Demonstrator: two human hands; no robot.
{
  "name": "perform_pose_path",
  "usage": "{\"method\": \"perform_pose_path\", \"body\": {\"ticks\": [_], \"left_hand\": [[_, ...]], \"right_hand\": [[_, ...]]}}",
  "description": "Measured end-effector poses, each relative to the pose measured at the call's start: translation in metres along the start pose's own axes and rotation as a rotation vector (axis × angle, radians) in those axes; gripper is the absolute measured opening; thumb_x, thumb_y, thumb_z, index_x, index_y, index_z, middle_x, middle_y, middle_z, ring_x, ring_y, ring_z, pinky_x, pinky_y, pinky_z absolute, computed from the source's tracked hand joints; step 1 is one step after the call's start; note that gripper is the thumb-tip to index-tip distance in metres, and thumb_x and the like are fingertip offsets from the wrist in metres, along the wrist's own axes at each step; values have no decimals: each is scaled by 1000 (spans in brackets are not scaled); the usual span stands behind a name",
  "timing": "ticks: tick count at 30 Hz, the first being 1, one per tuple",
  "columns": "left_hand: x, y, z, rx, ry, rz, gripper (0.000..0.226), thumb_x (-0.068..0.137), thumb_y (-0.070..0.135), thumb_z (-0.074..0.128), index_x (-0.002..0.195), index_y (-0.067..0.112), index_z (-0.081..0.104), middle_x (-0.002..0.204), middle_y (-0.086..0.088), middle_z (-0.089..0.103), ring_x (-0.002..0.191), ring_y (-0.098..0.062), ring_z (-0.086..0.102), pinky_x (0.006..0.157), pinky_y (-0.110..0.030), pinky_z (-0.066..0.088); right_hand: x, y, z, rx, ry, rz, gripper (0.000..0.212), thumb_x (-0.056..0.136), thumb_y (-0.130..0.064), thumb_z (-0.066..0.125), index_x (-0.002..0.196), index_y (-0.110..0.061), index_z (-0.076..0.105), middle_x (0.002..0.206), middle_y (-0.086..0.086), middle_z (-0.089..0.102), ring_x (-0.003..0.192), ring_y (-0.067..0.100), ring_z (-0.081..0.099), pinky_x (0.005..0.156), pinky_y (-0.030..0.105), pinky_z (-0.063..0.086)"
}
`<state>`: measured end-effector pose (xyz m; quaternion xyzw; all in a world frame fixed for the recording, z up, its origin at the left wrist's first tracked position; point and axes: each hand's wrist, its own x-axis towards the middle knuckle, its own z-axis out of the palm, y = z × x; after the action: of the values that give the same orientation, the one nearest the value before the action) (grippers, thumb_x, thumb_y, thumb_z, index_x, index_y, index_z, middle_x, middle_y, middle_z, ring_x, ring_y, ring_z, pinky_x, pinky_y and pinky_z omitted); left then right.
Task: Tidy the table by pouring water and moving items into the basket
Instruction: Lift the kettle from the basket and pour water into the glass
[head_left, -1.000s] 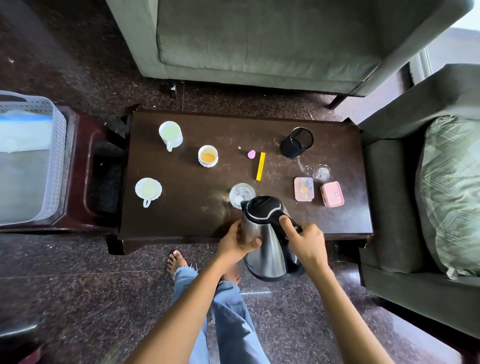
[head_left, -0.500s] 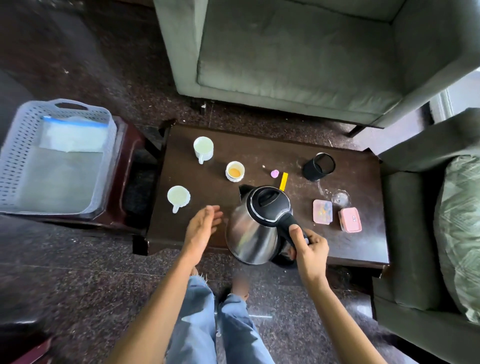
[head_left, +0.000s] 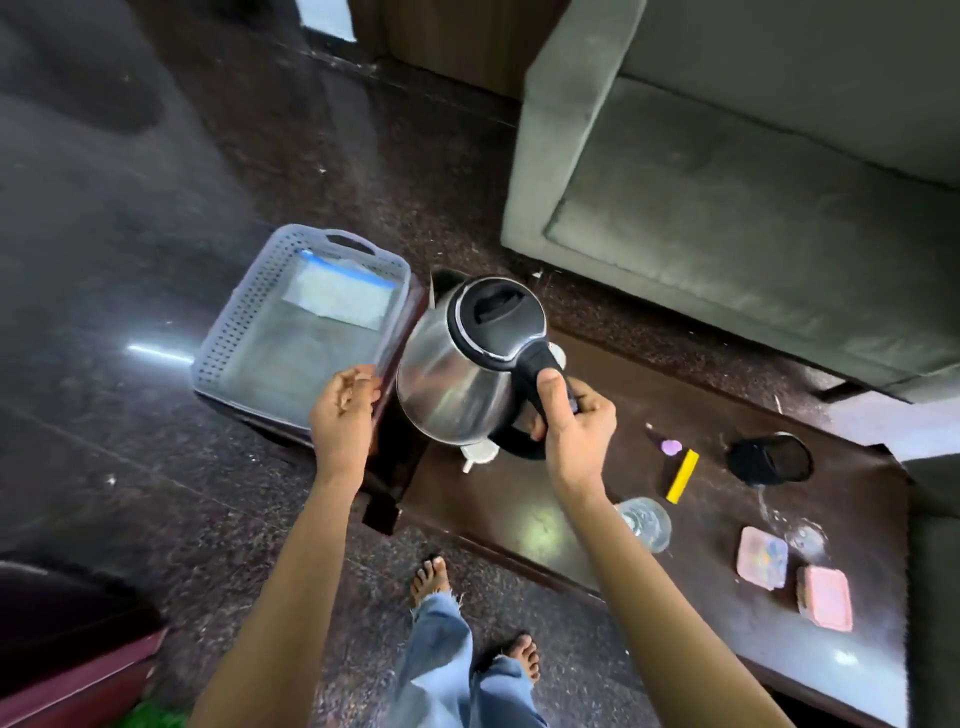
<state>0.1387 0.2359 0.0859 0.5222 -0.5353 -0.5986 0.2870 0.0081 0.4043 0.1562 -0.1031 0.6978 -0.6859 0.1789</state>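
The dark counter (head_left: 545, 514) runs right; the white basket (head_left: 244, 317) sits just off its left end. The steel kettle (head_left: 452, 384) hangs in the air over that end, beside the basket. The right grip (head_left: 571, 431) wraps its black handle, thumb on top. The left grip (head_left: 343, 410) is loose and empty by the basket's near rim. A low swing could clip the white cup (head_left: 480, 454) beneath, or a tilt could spill water.

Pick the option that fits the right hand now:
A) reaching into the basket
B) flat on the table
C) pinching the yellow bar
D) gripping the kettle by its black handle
D: the right hand is curled round the black handle of the kettle, with its thumb pressed along the top of the handle.
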Motion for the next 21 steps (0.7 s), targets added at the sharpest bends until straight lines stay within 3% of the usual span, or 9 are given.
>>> {"method": "perform_pose_path", "body": {"ticks": [4,7,9,16,19,21], "left_hand": [[26,2,-35,-48,132,-2,12,94,11,52,97,15,63,89,-1,68,71,1,63,75,-20,49],[44,-3,-57,-105,210,-29,13,92,11,54,92,18,65,85,2,69,73,-1,64,72,-18,48],[54,-7,-71,-133,242,-46,13,92,10,56,92,19,65,85,3,68,77,-5,63,71,-16,49],[86,-32,-108,-123,278,-82,11,93,12,54,97,14,64,92,-4,69,79,-9,63,70,-15,49],[97,-46,-123,-105,290,-112,13,93,12,55,101,11,65,92,-2,69,80,-8,64,74,-18,49],[102,-53,-129,-110,287,-128,13,92,10,55,101,9,65,90,-1,68,81,-8,64,77,-21,49]], "right_hand": [[18,10,65,19,-83,15,45,75,-45,66,47,-22,39,42,1,39,43,17,36,45,31,32],[28,25,109,-53,-126,14,52,74,-48,67,50,-13,37,48,18,34,49,21,34,47,44,32],[33,35,138,-80,-146,2,54,75,-49,67,51,-11,36,49,22,34,50,22,33,48,46,34],[48,75,221,-129,-296,-21,55,76,-47,69,49,-20,30,48,11,29,48,28,28,47,43,29],[50,89,245,-201,-350,-57,52,75,-48,66,47,-21,32,43,-7,29,44,11,27,46,27,25],[49,99,255,-236,-366,-68,50,75,-48,65,43,-28,32,39,-10,27,42,6,26,45,24,23]]}}
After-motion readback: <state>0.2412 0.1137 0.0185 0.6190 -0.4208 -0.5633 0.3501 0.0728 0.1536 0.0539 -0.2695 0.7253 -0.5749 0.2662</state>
